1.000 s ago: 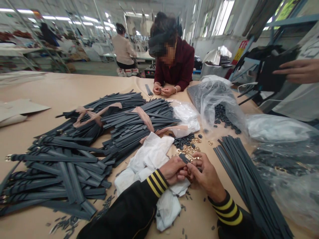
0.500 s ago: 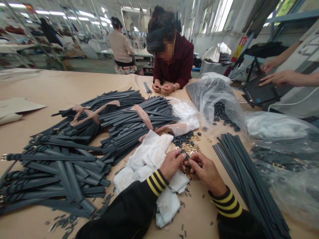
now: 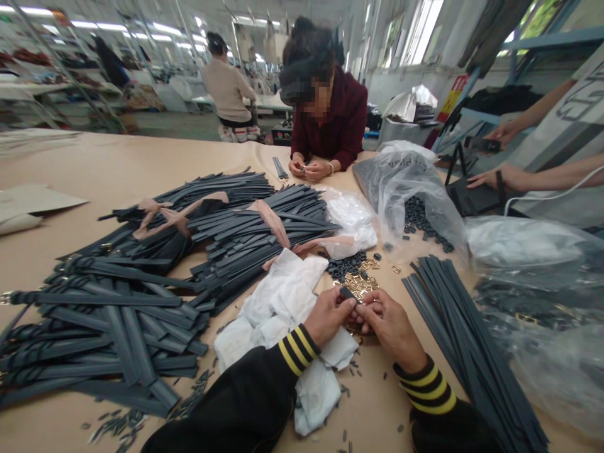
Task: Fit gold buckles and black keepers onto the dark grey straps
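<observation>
My left hand (image 3: 328,318) pinches a dark leather strap (image 3: 348,294); only a short end of it shows above the thumb. Against those fingertips, my right hand (image 3: 395,327) is closed in a pinch, and what lies between its fingers is hidden. Just beyond both hands is a heap of gold buckles (image 3: 361,281). Behind it lie small dark loops (image 3: 344,265). A crumpled white cloth (image 3: 278,305) spreads beside and under my left wrist. To the right of my right hand lies a bundle of dark straps (image 3: 465,333).
Tied strap bundles (image 3: 264,220) and a pile of buckled straps (image 3: 113,314) cover the left. Dark scraps (image 3: 120,428) litter the front. A clear bag (image 3: 401,182) of loops stands back right. One co-worker (image 3: 325,119) leans over the far edge; another's hands (image 3: 504,179) hold a dark device.
The strap end shows more plainly above my left thumb, and my fingers have shifted slightly. At the right, the other person's hands have moved apart and the dark device has shifted left.
</observation>
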### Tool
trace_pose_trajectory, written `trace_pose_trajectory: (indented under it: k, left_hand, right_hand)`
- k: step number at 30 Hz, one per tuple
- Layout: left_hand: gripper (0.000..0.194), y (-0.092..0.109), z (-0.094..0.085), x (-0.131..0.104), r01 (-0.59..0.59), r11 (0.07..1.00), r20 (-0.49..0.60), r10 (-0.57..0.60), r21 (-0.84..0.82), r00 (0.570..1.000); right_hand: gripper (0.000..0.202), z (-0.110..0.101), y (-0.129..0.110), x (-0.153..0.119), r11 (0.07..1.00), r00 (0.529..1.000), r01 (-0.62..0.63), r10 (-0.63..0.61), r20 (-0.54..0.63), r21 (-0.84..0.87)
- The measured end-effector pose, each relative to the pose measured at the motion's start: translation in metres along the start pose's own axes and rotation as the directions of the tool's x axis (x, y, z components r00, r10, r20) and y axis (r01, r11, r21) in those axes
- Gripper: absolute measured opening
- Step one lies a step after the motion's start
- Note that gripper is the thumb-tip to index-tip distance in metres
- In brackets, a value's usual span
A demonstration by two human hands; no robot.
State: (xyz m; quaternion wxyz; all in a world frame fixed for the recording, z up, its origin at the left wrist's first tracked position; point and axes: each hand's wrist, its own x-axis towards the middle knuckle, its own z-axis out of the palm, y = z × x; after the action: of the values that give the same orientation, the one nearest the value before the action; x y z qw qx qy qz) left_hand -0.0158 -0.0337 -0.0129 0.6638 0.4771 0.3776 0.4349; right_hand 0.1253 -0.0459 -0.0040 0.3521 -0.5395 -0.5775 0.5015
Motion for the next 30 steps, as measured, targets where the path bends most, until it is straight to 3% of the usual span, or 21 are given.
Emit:
trace_pose_trajectory:
  k: [4, 8, 12, 19, 22, 25, 30]
  left_hand:
    - [0.019, 0.001, 0.001, -0.002, -0.042, 0.993, -0.037, 0.047, 0.107, 0.998]
    - [0.016, 0.007, 0.001, -0.003, -0.077, 0.955, -0.111, 0.113, 0.285, 0.987]
    - [0.018, 0.006, 0.000, -0.002, -0.062, 0.947, -0.070, 0.088, 0.314, 0.994]
    - [0.025, 0.006, 0.005, -0.008, -0.160, 0.902, -0.077, 0.207, 0.401, 0.975]
    - [0.034, 0.008, 0.004, -0.007, -0.111, 0.940, -0.005, 0.119, 0.323, 0.993]
    - [0.041, 0.006, -0.002, -0.002, 0.042, 0.995, 0.119, -0.053, 0.087, 0.991]
    - [0.037, -0.002, -0.005, 0.000, 0.199, 0.959, 0.229, -0.151, -0.203, 0.962]
  right_hand:
    - [0.026, 0.000, -0.002, -0.001, 0.999, 1.000, -0.012, 0.012, -0.001, 0.039]
    - [0.024, 0.000, -0.005, -0.002, 0.968, 0.994, -0.050, 0.025, 0.103, 0.245]
    - [0.030, 0.006, 0.000, 0.003, 0.928, 0.995, -0.072, 0.042, 0.089, 0.365]
    - [0.033, 0.003, 0.004, 0.008, 0.984, 0.994, -0.107, 0.109, -0.006, 0.146]
    - [0.031, -0.003, 0.004, 0.008, 0.992, 0.993, -0.114, 0.114, 0.003, 0.059]
    - [0.028, -0.006, 0.004, 0.008, 0.994, 0.998, -0.058, 0.059, -0.006, 0.097]
    - [0.028, -0.005, -0.003, 0.006, 0.988, 1.000, 0.008, -0.011, 0.021, 0.152]
